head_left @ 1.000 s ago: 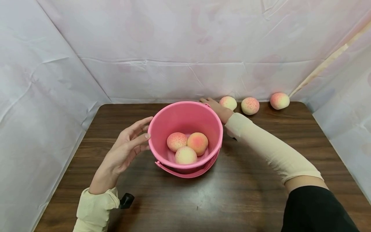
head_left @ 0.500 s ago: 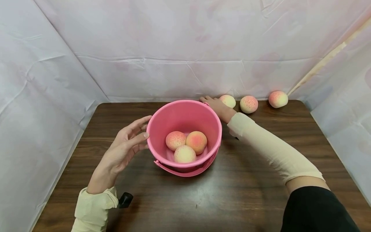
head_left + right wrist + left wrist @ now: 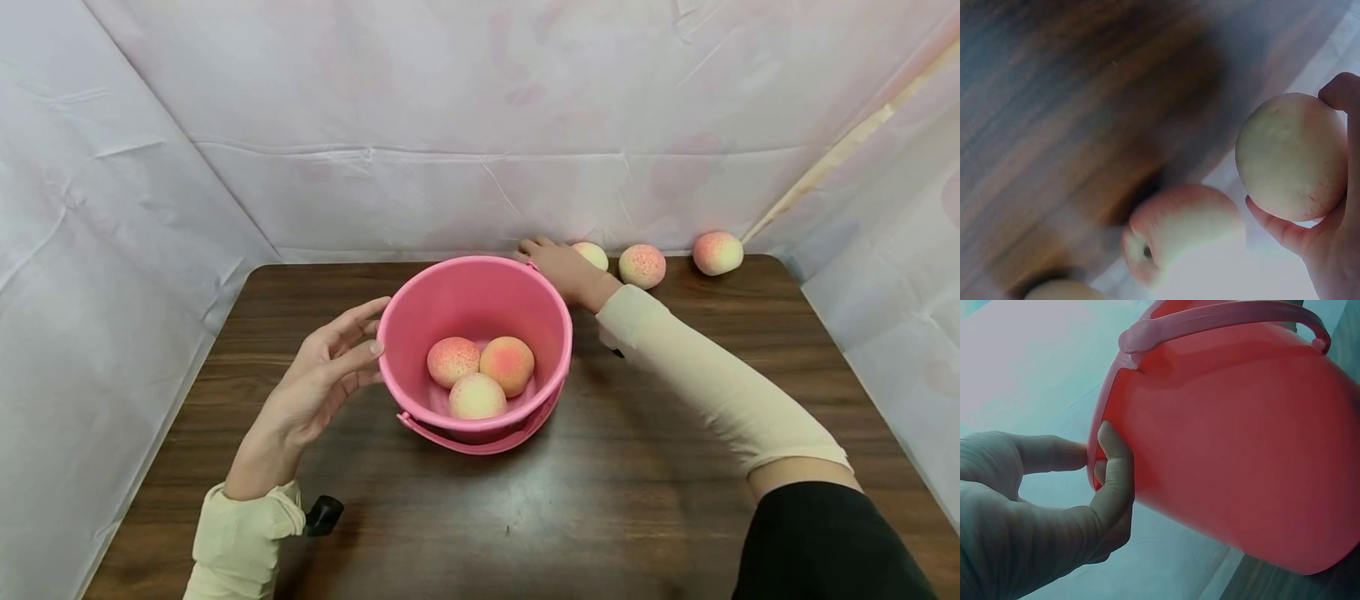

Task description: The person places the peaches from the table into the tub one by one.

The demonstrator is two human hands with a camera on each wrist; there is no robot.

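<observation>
A pink bucket [image 3: 472,296] stands mid-table, its handle [image 3: 480,448] hanging down at the near side. Inside lie three peaches: a red-speckled one [image 3: 452,361], an orange one [image 3: 507,365] and a pale one [image 3: 477,397]. My left hand [image 3: 318,375] pinches the bucket's left rim, its thumb and fingers on either side of it in the left wrist view. Beyond the bucket's right rim, my right hand [image 3: 562,268] reaches to the table's back edge. The right wrist view shows it gripping a pale peach [image 3: 1291,156], hidden in the head view.
Along the back edge, right of the right hand, sit three more peaches: a partly covered pale one [image 3: 592,253], a speckled one [image 3: 642,266] and one further right [image 3: 717,252]. A white patterned sheet [image 3: 450,125] walls in the dark wooden table [image 3: 585,517].
My right hand has shifted slightly right and back, covering more of the nearest back peach. The left hand still holds the rim, and the bucket stays put; the head view has drifted a little.
</observation>
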